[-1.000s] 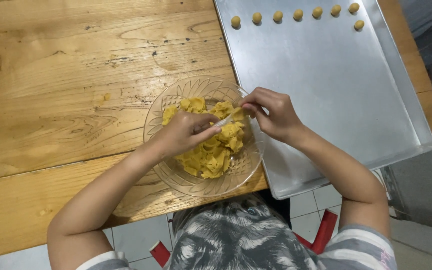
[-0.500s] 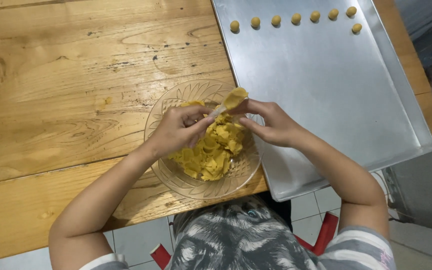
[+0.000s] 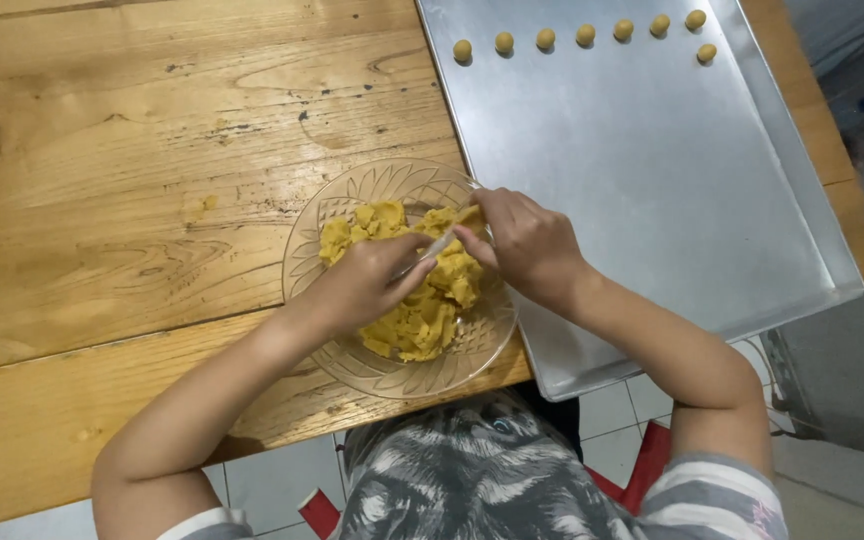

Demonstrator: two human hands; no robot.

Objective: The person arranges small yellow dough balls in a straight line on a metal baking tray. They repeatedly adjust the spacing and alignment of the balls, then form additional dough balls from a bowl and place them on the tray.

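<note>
Spoon [image 3: 439, 243] back down in the glass bowl [image 3: 302, 262], where half a second ago lifted above the rim with a lump of yellow dough [image 3: 422, 300] on it. Left hand [image 3: 360, 285] curled shut over the bowl's middle, grip pinching the spoon handle. Right hand [image 3: 524, 240] at the bowl's right rim, fingertips pressed together at the spoon's tip, apparently taking dough off it; exact hold hidden by the fingers. Judging from that, a fresh portion being picked off for shaping. Bowl at the near tabletop [image 3: 102, 180] edge, touching the metal tray [image 3: 652, 200] on its right. 8 small dough balls [image 3: 546, 39] far beyond the bowl, along the tray's far edge, unchanged.
</note>
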